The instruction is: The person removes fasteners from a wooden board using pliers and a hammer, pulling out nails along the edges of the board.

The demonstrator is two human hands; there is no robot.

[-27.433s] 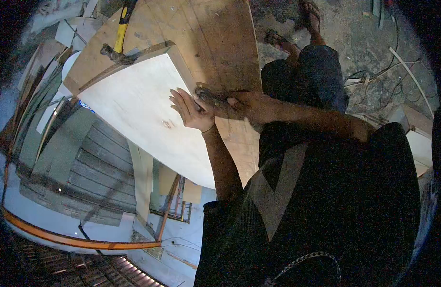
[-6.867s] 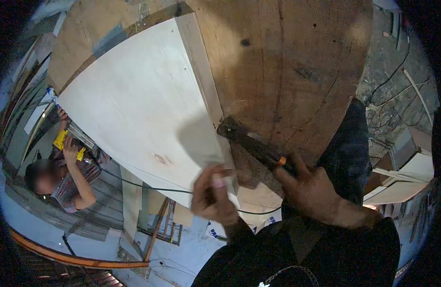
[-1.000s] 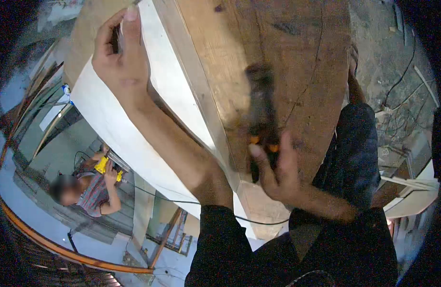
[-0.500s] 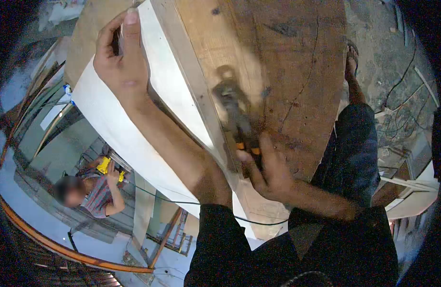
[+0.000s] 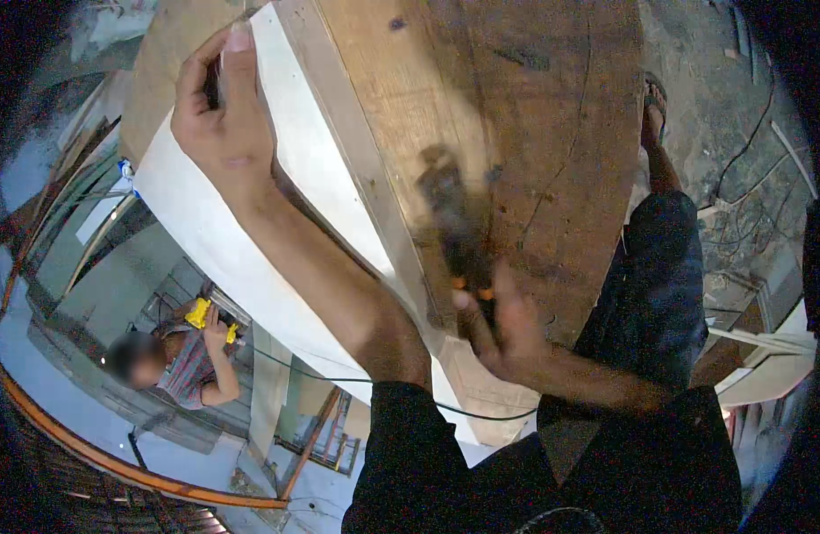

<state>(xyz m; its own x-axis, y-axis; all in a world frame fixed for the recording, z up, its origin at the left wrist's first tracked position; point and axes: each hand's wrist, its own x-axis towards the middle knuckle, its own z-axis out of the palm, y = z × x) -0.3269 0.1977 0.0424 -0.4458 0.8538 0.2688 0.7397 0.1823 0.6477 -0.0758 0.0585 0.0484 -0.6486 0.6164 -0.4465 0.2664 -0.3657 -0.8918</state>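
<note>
My right hand [image 5: 517, 329] is wrapped round the black-and-orange handles of a pair of pliers [image 5: 459, 214]. Motion blurs their metal head, which lies over the brown wooden board [image 5: 543, 169], close to a pale wood strip [image 5: 361, 165]; whether it touches the wood I cannot tell. At the upper left, my left hand [image 5: 227, 125] is closed at the end of a white sheet [image 5: 307, 151], its thumb stretched along the top and its fingers curled under. My left forearm crosses over the white sheet, which runs alongside the strip.
Another person [image 5: 196, 360] at the lower left holds a yellow power tool [image 5: 199, 312]. A dark cable [image 5: 339, 380] passes below the white sheet. My leg [image 5: 654, 258] is beside the board's right edge, with wood pieces [image 5: 757, 343] on the floor beyond.
My right hand and the pliers have shifted slightly down and to the right. My left hand stays nearly in place. The other person has moved a little to the right.
</note>
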